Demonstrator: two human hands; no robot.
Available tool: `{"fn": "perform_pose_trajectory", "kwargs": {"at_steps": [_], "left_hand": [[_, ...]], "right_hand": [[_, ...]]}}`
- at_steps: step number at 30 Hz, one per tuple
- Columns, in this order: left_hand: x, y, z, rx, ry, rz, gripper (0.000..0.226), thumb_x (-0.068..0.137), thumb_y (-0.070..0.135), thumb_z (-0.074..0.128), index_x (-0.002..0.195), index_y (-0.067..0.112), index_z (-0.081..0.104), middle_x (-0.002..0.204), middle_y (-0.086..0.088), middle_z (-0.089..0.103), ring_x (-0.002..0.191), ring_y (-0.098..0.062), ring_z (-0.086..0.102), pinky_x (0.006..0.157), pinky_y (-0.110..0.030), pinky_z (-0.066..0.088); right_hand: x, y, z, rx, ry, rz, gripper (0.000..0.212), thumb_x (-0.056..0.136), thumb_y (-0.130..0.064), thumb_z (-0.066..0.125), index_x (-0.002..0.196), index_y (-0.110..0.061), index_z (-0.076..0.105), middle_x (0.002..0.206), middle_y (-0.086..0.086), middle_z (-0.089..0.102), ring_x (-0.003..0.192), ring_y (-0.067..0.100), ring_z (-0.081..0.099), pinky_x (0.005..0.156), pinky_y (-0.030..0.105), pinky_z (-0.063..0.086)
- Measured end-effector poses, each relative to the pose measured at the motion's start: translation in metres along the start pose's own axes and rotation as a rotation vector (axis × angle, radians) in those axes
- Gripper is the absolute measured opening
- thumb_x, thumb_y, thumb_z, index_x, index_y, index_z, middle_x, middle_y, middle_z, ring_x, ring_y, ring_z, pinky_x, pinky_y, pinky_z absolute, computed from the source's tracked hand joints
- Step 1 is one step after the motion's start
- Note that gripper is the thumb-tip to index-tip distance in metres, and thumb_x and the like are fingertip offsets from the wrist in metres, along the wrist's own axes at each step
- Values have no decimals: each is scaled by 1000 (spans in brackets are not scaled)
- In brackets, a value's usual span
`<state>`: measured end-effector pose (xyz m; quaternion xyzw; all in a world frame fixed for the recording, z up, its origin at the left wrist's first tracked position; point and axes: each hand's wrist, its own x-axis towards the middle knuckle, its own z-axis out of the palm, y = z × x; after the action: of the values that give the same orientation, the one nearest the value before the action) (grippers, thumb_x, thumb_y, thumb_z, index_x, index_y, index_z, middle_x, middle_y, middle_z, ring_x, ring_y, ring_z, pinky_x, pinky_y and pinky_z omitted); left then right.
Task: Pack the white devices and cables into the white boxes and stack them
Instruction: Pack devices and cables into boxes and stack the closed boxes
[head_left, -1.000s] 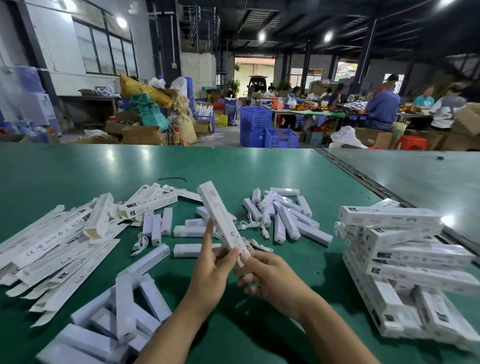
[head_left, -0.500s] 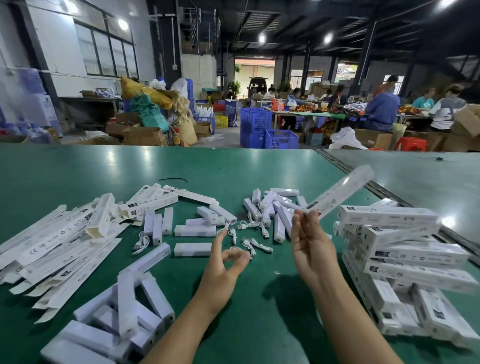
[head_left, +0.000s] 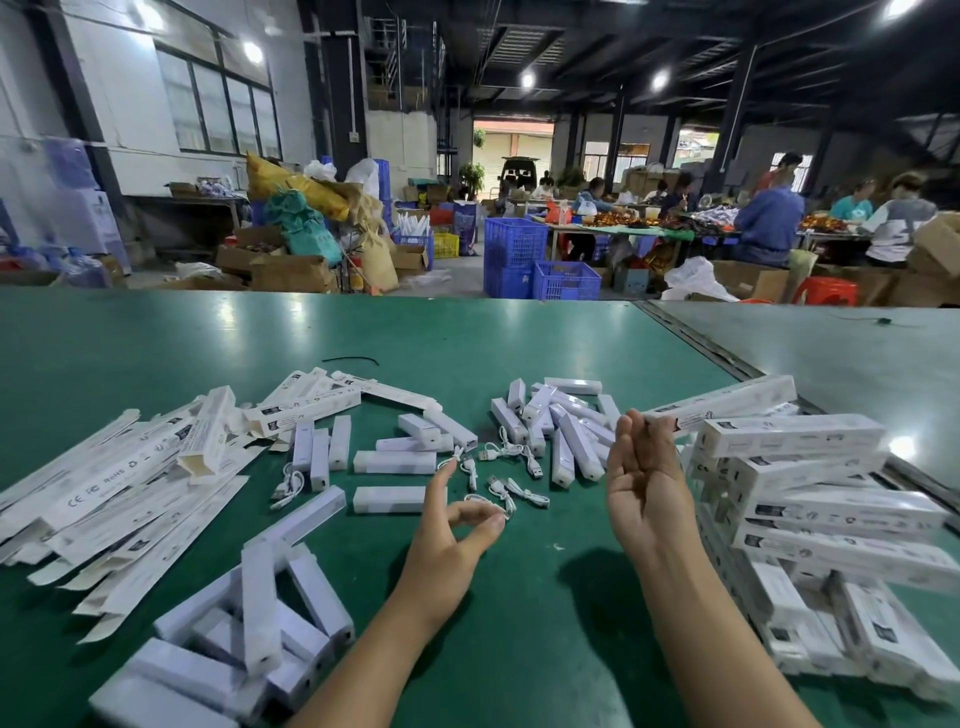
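Landmark: the scatter of white cables (head_left: 511, 470) at mid-counter.

Containers: right of the cables, a leaning stack of closed white boxes (head_left: 831, 512); their contents are hidden. One more white box (head_left: 722, 402) lies slanted across the top of the stack. Far left of the cables, flat unfilled boxes (head_left: 119, 491) lie fanned out, and an erected box (head_left: 205, 441) on top of them shows its open end.

Devices: short white devices (head_left: 563, 431) are heaped just beyond the cables, with more (head_left: 395, 462) just to their left. Long white devices (head_left: 260, 613) are piled nearer and to the left.

Hands: the right hand (head_left: 647, 491) is raised between the cables and the stack, fingers straight and wide, tips at the slanted box's end; contact cannot be told. The left hand (head_left: 449, 540) sits at the near edge of the cables, thumb and finger ringed at a cable end; a pinch cannot be confirmed.

Room: bare green counter (head_left: 519, 623) lies nearer than the cables, between the forearms. A metal seam (head_left: 701, 345) runs beyond the stack.

Cut off: the stack at the picture's right edge, the long devices at the bottom.
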<state>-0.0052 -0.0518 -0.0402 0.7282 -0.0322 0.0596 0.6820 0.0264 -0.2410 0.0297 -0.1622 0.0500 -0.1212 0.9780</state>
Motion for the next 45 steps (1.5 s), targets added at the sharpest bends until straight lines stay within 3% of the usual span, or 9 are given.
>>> {"fn": "perform_pose_trajectory", "kwargs": {"at_steps": [14, 17, 20, 22, 25, 31, 35, 39, 45], "left_hand": [[0, -1, 0, 29, 6, 1, 70, 92, 22, 69, 144, 43, 27, 96, 19, 71, 94, 15, 58, 89, -21, 38], [-1, -2, 2, 71, 35, -8, 63, 92, 20, 69, 136, 45, 32, 93, 17, 71, 93, 13, 58, 84, -16, 38], [0, -1, 4, 190, 99, 17, 48, 91, 16, 69, 123, 42, 46, 92, 11, 71, 87, 11, 59, 82, -17, 44], [0, 0, 5, 283, 116, 43, 38, 90, 13, 69, 116, 36, 54, 95, 12, 70, 88, 10, 59, 86, -19, 47], [6, 6, -2, 444, 109, 126, 30, 91, 12, 66, 117, 24, 59, 99, 11, 66, 96, 1, 60, 90, -22, 47], [48, 34, -79, 1139, 216, 167, 37, 95, 20, 52, 132, 22, 48, 124, 0, 57, 102, -19, 51, 83, -34, 45], [64, 46, -154, 1637, 283, -158, 61, 91, 27, 56, 147, 19, 32, 142, -9, 47, 129, -28, 43, 102, -45, 38], [63, 41, -213, 1624, 382, -520, 64, 92, 35, 57, 147, 18, 31, 143, -14, 43, 129, -32, 43, 103, -45, 40], [55, 16, -242, 1522, 373, -503, 55, 96, 40, 50, 141, 15, 30, 134, -13, 53, 122, -32, 49, 95, -41, 41]], "right_hand": [[3, -4, -13, 31, -47, 73, 23, 93, -14, 62, 115, -14, 66, 118, -5, 71, 111, 15, 67, 86, 22, 51], [-1, 4, -17, -345, -91, 111, 31, 88, -24, 64, 118, -17, 64, 115, -3, 72, 103, 13, 70, 89, 29, 50], [-7, 25, -25, -1078, -122, -76, 16, 92, -18, 64, 106, -18, 69, 101, -1, 76, 89, 11, 70, 82, 24, 51], [-6, 41, -39, -1615, -307, -303, 15, 92, -18, 66, 106, -20, 70, 107, -2, 71, 103, 12, 63, 86, 17, 45], [0, 54, -58, -2022, -586, -390, 35, 92, -31, 65, 126, -21, 64, 130, -2, 56, 127, 16, 41, 104, 21, 30], [4, 63, -68, -2339, -719, -408, 48, 96, -52, 47, 140, -33, 48, 147, -9, 44, 139, 15, 32, 113, 31, 29], [2, 65, -68, -2368, -719, -444, 44, 98, -51, 42, 139, -36, 46, 142, -14, 47, 137, 12, 33, 111, 32, 28], [0, 67, -66, -2373, -709, -476, 43, 98, -50, 41, 137, -34, 45, 142, -11, 44, 138, 12, 30, 111, 33, 27], [-1, 66, -65, -2390, -726, -463, 42, 98, -48, 40, 137, -33, 43, 145, -9, 37, 139, 14, 25, 111, 33, 28]]}}
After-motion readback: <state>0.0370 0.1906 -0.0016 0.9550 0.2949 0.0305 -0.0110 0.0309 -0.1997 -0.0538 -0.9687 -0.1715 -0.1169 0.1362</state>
